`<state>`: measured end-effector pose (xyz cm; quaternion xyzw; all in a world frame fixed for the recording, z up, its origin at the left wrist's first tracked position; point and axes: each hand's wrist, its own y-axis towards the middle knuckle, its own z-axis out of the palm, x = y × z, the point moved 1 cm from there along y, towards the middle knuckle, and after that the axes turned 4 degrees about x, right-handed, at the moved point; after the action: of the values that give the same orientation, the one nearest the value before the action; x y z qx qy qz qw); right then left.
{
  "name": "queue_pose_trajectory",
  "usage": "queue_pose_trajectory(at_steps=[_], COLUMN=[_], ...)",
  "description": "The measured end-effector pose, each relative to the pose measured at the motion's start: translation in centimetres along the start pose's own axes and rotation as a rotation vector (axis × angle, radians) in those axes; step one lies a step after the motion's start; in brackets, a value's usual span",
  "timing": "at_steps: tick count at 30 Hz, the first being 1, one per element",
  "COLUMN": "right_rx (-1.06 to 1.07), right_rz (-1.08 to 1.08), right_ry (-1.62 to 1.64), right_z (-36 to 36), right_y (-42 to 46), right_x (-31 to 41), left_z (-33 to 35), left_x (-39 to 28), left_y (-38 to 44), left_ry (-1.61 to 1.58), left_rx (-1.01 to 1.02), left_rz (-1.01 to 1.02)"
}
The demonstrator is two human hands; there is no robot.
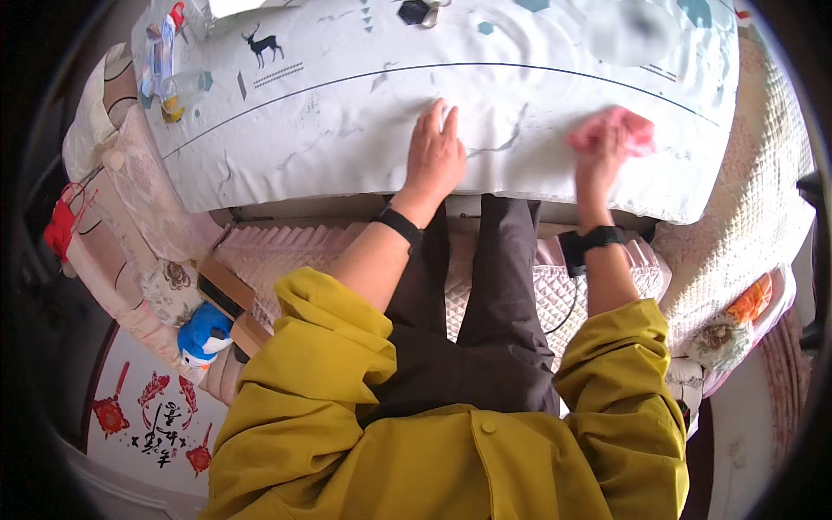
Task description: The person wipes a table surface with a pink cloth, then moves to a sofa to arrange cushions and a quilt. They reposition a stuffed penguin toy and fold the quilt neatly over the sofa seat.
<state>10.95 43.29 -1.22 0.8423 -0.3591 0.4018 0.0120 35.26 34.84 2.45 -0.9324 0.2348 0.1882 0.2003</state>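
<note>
My right hand presses a crumpled pink cloth against the tablecloth near the table's right front; motion blurs both slightly. The tablecloth is white with grey marbling, a deer print and a dark curved line. Left of the cloth, my left hand rests on the tablecloth with its fingers pointing away from me, and nothing is in it. A dark band circles each of my wrists.
A clear container with something yellow stands at the table's left edge. A blurred, pale round thing is at the back right. Quilted sofa seating borders the right side. A blue plush toy sits beside a cardboard box.
</note>
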Motion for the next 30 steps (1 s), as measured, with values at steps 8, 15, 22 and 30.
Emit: queue_pose_trajectory(at_steps=[8,15,22,30], right_rx=[0.659,0.426,0.172,0.774], right_rz=[-0.811,-0.475,-0.030,-0.822], right_ry=[-0.185,-0.421,-0.414,-0.397], right_z=[18.6,16.9,14.7,26.1], right_y=[-13.9,-11.3,-8.9,-16.5], right_x=[14.6,13.1,12.0,21.3], left_z=[-4.7,-7.9,-8.3,-8.8], left_x=[12.2,19.9,22.6,24.7], left_y=[-3.9,-7.3,-7.8,-8.2], left_ry=[-0.005,0.057,-0.046,-0.117], left_rx=[-0.048,-0.030,-0.030,-0.075], left_rz=[-0.120,-0.098,-0.072,-0.077])
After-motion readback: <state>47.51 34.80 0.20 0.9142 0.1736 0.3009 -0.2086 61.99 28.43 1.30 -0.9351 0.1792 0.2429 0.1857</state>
